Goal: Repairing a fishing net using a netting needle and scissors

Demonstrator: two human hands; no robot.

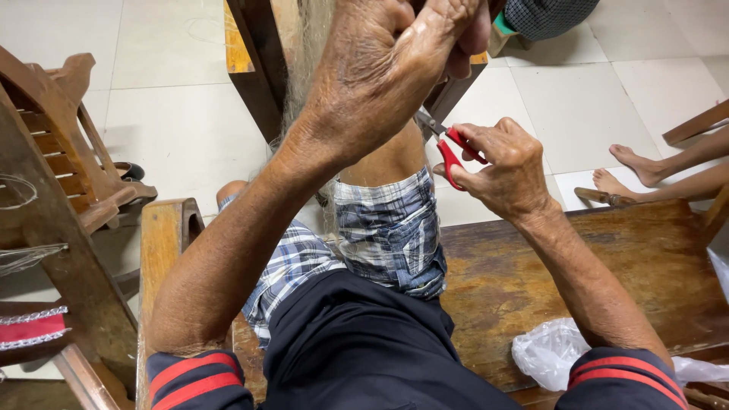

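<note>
While our left hand (pixel 387 72) is raised far up, fingers pinched shut on pale thin fibres (pixel 307 68) hanging beside the wooden frame (pixel 254 68), our right hand (pixel 505 171) closes around red-handled scissors (pixel 448 148), blades pointing left just under that fist, above the wooden bench (pixel 607 258).

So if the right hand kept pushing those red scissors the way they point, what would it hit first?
Probably the left hand: the red scissors in the right hand point up-left toward its underside and the pale fibres it grips, though depth is unclear.
</note>
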